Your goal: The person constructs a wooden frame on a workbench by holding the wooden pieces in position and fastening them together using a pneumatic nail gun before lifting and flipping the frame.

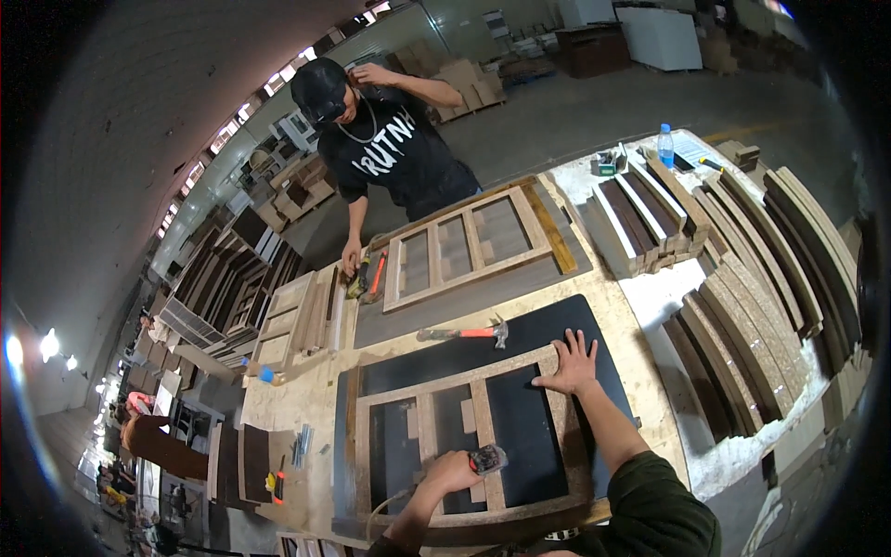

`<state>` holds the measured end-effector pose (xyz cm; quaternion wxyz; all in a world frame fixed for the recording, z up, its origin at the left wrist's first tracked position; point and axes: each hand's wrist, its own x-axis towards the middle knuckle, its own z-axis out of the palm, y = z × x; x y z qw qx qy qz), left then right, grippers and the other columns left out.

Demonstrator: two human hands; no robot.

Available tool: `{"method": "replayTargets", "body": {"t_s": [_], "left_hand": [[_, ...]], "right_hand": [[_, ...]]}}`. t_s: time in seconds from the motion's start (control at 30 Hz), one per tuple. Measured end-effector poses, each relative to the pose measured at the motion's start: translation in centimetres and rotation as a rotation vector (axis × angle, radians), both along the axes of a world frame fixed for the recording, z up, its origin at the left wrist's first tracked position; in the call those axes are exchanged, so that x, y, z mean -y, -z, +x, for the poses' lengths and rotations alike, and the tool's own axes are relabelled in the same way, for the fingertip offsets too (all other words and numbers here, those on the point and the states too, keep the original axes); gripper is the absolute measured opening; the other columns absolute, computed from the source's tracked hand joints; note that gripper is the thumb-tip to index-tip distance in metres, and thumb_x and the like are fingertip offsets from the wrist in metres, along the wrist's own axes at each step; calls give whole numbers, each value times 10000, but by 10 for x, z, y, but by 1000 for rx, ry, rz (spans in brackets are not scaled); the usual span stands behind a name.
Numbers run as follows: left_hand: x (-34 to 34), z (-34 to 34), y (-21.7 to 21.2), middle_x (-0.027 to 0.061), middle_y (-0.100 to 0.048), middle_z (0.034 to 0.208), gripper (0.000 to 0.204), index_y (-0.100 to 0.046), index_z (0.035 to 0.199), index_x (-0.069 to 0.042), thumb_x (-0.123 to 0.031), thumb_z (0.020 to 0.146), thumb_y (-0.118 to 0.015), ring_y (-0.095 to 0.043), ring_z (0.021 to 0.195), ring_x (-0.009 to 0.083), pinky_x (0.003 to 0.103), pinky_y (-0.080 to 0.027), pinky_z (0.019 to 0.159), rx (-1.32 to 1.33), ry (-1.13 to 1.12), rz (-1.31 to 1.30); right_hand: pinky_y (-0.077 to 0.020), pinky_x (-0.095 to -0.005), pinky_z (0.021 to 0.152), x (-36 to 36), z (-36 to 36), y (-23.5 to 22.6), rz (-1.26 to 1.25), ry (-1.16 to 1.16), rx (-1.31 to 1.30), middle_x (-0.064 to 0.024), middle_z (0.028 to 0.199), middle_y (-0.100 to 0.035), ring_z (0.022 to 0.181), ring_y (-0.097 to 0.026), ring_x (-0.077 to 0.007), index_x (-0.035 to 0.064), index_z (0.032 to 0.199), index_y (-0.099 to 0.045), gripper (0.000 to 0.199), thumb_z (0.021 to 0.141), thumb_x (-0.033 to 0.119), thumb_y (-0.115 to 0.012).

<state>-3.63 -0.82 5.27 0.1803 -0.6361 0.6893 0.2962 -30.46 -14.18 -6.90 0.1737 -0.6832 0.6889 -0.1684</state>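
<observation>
My left hand (451,472) is closed around a pneumatic nail gun (486,459), its nose over a crossbar of a wooden frame (427,429). From below this hand a thin air hose (373,520) runs off. The frame, with several bars across it, lies flat on a black panel (580,320). At the frame's far right corner, my right hand (573,364) presses down with fingers spread and nothing in them. Beyond the frame, on the panel, rests a claw hammer (469,332) with an orange grip.
Across the table (640,348) stands a co-worker (399,153), one hand near another tool (357,283) beside a second frame (464,249). Curved wooden strips (742,325) are stacked at right, near a water bottle (665,146). A yellow-and-orange knife (277,486) lies at left.
</observation>
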Motion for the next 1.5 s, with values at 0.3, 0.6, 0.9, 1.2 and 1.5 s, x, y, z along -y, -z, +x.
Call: {"method": "replayTargets", "body": {"t_s": [0.3,0.6,0.9,1.2,1.5], "left_hand": [[-6,1,-3,229,-664,921,418,-689,892,-30,-404,715,-626,-632,907,390,441,-513,809,-26,-10,-13],[-1,16,21,213,-680,897,521,-685,874,-17,-500,678,-686,-651,878,379,449,-515,779,-48,2,5],[0,8,2,230,-669,925,462,-689,883,4,-422,710,-646,-640,918,376,434,-514,803,-37,9,72],[3,11,11,230,-666,927,456,-689,886,-6,-425,713,-641,-637,911,382,437,-510,804,-34,1,57],[-2,10,9,222,-668,932,487,-692,893,-19,-468,711,-647,-633,923,382,437,-509,807,1,0,32]], "right_hand": [[0,-591,1126,-6,2,6,-33,9,4,-100,1516,-260,1435,-90,-333,130,1372,-420,1011,575,697,-675],[-3,-573,1134,-6,5,5,-37,14,-2,-72,1509,-280,1434,-106,-318,132,1375,-420,1008,576,692,-674],[-4,-579,1132,-5,4,5,-42,22,25,-83,1504,-286,1433,-111,-322,129,1369,-429,999,574,679,-681],[-9,-578,1132,-3,4,6,-57,26,9,-68,1498,-297,1430,-123,-314,134,1363,-437,984,579,678,-673],[-1,-577,1134,-6,5,1,-36,13,2,-64,1507,-283,1435,-101,-312,140,1372,-428,977,593,678,-665]]}}
